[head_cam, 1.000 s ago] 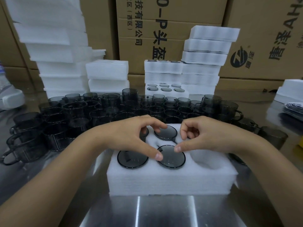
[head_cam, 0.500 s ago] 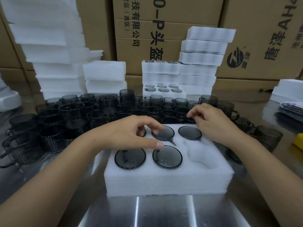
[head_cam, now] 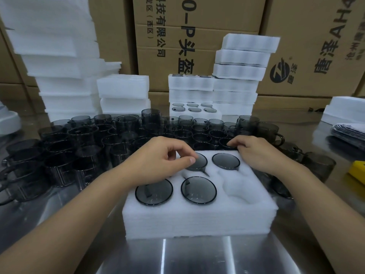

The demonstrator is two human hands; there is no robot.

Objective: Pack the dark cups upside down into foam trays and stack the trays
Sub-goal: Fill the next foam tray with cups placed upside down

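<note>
A white foam tray (head_cam: 197, 220) lies in front of me on the steel table. Upside-down dark cups sit in its front left (head_cam: 154, 191), front middle (head_cam: 198, 189), back middle (head_cam: 200, 163) and back right (head_cam: 226, 160) pockets. The front right pocket (head_cam: 239, 186) is empty. My left hand (head_cam: 158, 159) covers the back left pocket, fingers loosely curled, thumb tip over the back middle cup, holding nothing I can see. My right hand (head_cam: 254, 153) reaches past the tray's back right corner and its fingertips curl on the rim of a loose dark cup (head_cam: 225, 142).
Many loose dark cups (head_cam: 118, 139) crowd the table behind and left of the tray, with a few (head_cam: 316, 165) on the right. Stacked foam trays (head_cam: 241, 72) stand at the back before cardboard boxes (head_cam: 197, 26). A yellow object (head_cam: 358, 171) lies far right.
My right hand left the front middle cup and moved back right to the loose cups, uncovering the back right cup. My left hand drew back from the front middle cup toward the back row.
</note>
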